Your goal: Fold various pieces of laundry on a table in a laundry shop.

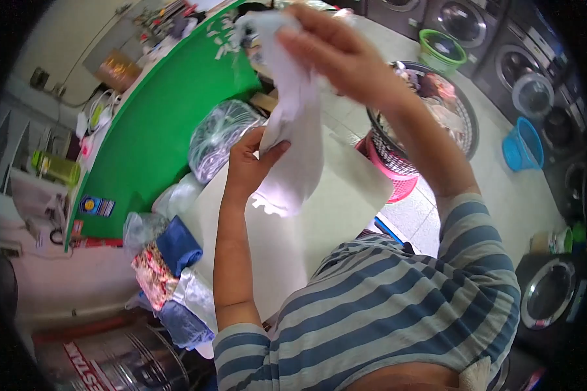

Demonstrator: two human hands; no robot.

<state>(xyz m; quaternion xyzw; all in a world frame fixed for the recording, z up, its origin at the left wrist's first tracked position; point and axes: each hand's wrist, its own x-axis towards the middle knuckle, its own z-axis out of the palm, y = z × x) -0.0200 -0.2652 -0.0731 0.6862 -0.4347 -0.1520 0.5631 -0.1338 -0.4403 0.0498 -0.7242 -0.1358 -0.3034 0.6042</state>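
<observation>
A white cloth garment (296, 112) with a scalloped lower edge hangs stretched between my two hands above a white tabletop (342, 195). My left hand (252, 163) pinches its left side about halfway down, thumb in front. Higher up, my right hand (330, 54) grips the top of the garment; this hand is blurred. The garment's exact kind cannot be made out. On the table's left side lie a folded blue cloth (178, 245), a floral cloth (154, 273) and another blue folded cloth (186, 325).
Clear plastic bags (222, 139) lean against a green counter panel (161, 122). Right of the table, a dark laundry basket (469, 129) full of clothes rests on a pink basket (401, 188). Front-loading washers (513, 63) line the right, near a blue basket (522, 144) and a green basket (442, 51).
</observation>
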